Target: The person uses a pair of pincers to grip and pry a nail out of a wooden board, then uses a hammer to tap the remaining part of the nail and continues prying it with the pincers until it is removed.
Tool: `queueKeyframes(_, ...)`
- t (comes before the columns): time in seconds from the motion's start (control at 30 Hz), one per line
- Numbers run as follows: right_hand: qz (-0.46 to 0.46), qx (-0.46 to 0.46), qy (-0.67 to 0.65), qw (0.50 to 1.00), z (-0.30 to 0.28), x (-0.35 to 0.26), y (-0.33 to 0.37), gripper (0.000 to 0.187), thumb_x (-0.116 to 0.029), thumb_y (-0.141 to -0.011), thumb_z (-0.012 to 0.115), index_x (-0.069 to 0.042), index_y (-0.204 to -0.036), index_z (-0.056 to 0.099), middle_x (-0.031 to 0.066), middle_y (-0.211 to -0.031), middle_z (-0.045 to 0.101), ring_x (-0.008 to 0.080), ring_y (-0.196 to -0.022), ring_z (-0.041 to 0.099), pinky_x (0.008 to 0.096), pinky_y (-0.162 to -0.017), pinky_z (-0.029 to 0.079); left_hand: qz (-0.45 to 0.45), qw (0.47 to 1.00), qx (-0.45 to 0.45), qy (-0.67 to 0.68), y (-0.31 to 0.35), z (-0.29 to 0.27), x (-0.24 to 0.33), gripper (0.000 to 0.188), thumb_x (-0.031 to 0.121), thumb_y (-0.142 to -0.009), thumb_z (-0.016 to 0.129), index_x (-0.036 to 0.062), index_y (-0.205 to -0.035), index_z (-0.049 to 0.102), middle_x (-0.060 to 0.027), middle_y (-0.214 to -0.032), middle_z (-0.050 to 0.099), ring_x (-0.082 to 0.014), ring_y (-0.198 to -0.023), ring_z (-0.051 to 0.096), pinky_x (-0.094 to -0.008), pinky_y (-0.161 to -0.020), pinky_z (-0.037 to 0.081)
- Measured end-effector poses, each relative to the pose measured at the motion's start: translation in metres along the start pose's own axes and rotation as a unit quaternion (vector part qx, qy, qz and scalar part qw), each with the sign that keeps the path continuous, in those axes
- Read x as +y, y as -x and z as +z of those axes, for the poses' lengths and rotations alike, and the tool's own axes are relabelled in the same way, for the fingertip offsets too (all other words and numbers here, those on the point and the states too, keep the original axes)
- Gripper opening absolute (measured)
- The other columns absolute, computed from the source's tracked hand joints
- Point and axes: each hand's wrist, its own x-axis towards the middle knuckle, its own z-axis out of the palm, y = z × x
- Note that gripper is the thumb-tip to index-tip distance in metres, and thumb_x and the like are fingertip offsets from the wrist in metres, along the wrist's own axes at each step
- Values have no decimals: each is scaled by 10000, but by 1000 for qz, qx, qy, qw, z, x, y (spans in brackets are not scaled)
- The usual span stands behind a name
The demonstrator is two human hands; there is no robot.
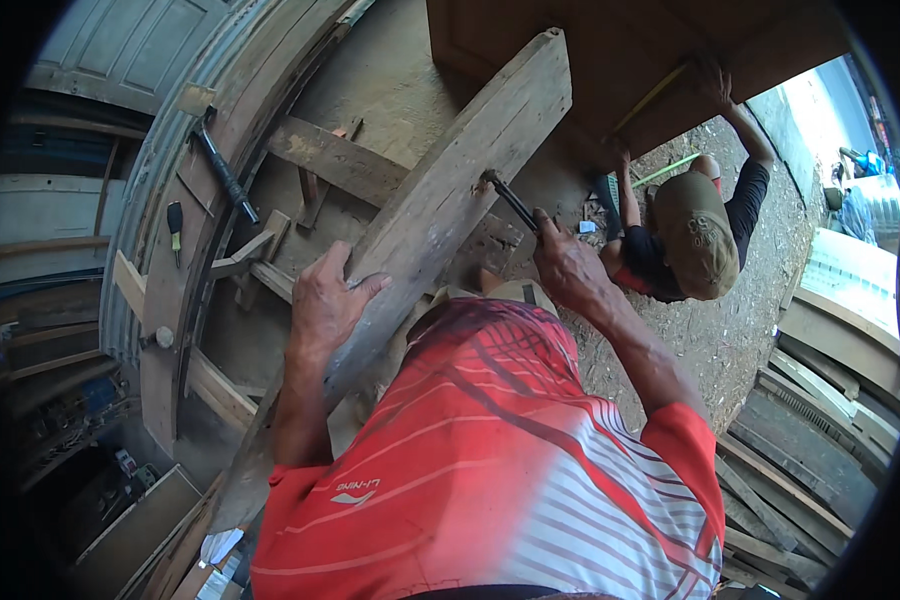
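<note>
A long weathered wooden plank [430,215] slants across my front, from the lower left up to the top middle. My left hand [325,305] grips its left edge, with the thumb lying over the face. In my right hand [568,262] is a pair of dark metal pincers [513,202], fingers wrapped round the handles. The jaws touch the plank's face by a small dark spot; whether they hold a nail there is too small to tell.
On the wooden bench [175,330] to the left lie a hammer [225,170] and a screwdriver [175,232]. Ahead right, a person in a cap [695,235] holds a yellow tape measure [650,98] against a large brown panel [610,50]. Stacked boards [810,470] lie at right.
</note>
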Motion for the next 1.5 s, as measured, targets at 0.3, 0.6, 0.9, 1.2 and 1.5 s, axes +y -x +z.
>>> queueKeyframes(0.3,-17,13,1,1000,6,14,-1,548,-136,-979,511,14,-1493,398,312,-1107,617,505,-980,635,558,-812,512,-21,1000,1,18,-2,-3,4,572,379,-745,910,-22,-941,553,-215,-717,507,-341,-663,418,-439,-645,446)
queueKeyframes(0.6,-8,43,-59,997,6,35,17,420,-151,-985,504,16,-1369,525,291,-1065,661,418,-935,686,493,-785,536,-73,997,-12,-1,-18,-2,-15,557,345,-746,911,-16,-868,504,-225,-703,512,-348,-643,451,-446,-629,445)
queueKeyframes(0.9,113,-69,-298,945,14,31,24,333,-259,-1045,474,36,-1129,602,157,-936,733,258,-889,726,393,-838,540,23,997,-41,56,23,3,42,383,144,-800,819,-2,-1099,629,-212,-981,651,-400,-848,615,-442,-765,512)
queueKeyframes(1.2,103,-50,-273,955,12,11,40,336,-243,-1060,463,23,-1215,597,149,-966,721,249,-947,698,398,-872,527,44,956,-150,247,49,24,60,778,-15,-712,731,58,-1467,557,-183,-1456,534,-388,-1293,518,-456,-1115,420)
queueKeyframes(1.5,0,-52,-133,990,9,41,52,380,-283,-1070,480,36,-1234,604,253,-1175,672,439,-1104,630,473,-961,482,48,949,-167,262,60,34,67,815,-11,-674,760,66,-1462,567,-202,-1473,513,-409,-1288,512,-481,-1110,419)
